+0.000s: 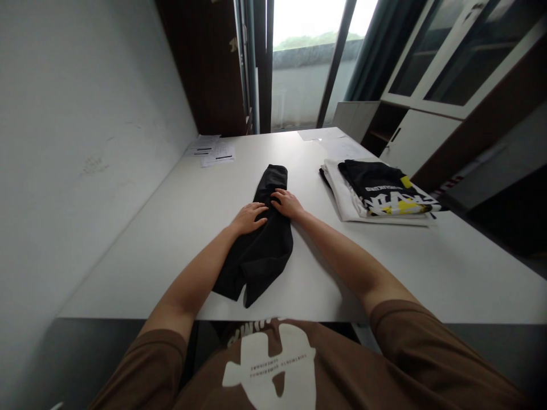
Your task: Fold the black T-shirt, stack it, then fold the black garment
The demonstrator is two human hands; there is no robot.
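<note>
A pair of black pants lies lengthwise on the white table, its two leg ends towards me and a narrow band at the far end. My left hand rests on the left side of the cloth with its fingers stretched out. Slightly farther away, my right hand lies on the right edge of the pants, fingers spread and pointing left. Both palms face down, and neither hand grips the fabric. Some creases run across the middle, between and below the hands.
On the right of the table stands a stack of folded clothes, black with white and yellow print on top. Paper sheets lie at the far left, and more papers at the far right. A wall borders the left side.
</note>
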